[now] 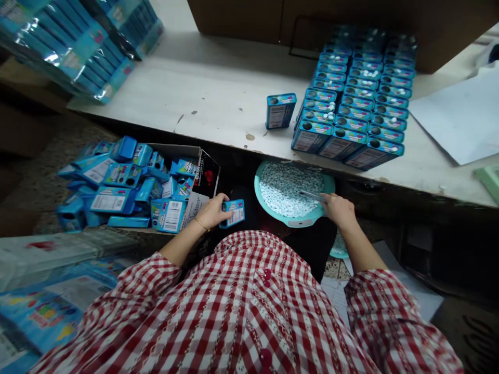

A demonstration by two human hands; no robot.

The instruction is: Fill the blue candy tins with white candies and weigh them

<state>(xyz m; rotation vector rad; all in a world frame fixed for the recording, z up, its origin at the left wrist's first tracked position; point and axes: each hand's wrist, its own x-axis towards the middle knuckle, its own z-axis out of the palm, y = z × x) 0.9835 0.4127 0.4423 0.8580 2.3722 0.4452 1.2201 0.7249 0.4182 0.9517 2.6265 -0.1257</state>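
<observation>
Between the thumb and fingers of my left hand (213,211) is a small blue candy box (235,213), held beside the open carton. My right hand (340,210) grips a thin grey tool (311,195) at the right rim of a turquoise basin (300,223). White candy pellets (290,187) fill the basin, and the tool's far end lies over them; its exact kind is unclear. One blue box (280,111) stands alone on the white table. To its right, rows of upright blue boxes (353,106) have dark round holes in their tops, some with white pellets showing.
A carton (199,179) heaped with loose blue boxes (113,200) is at my left. Wrapped packs (74,47) lie on the table's (175,98) far left. Brown cardboard (249,18) stands behind, with white paper (460,114) at right. Another pellet basin (339,253) sits lower down.
</observation>
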